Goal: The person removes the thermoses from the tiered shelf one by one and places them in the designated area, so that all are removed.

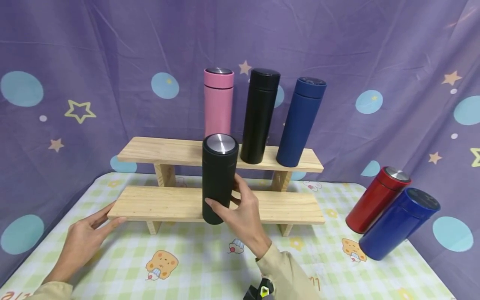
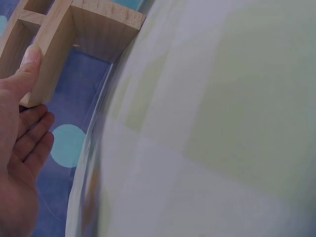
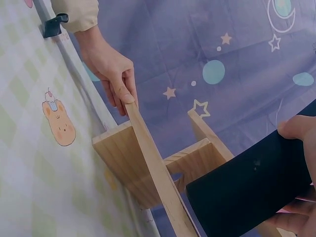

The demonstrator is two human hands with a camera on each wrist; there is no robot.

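My right hand (image 1: 245, 212) grips a black thermos bottle (image 1: 220, 179) with a silver-topped lid around its lower half. It stands nearly upright in front of the lower board, its base overlapping the board's front edge in the head view. In the right wrist view, the bottle's base (image 3: 217, 202) is close to the board's edge. My left hand (image 1: 84, 239) holds the left end of the two-tier wooden shelf (image 1: 161, 204); in the left wrist view its thumb (image 2: 30, 66) lies along the front edge, with the other fingers round the end.
On the upper board stand a pink thermos (image 1: 218, 104), another black thermos (image 1: 261, 116) and a navy thermos (image 1: 301, 121). Red (image 1: 375, 202) and blue (image 1: 397, 225) thermoses stand at the right of the checked tablecloth (image 1: 195, 262). A purple curtain (image 1: 300, 37) hangs behind.
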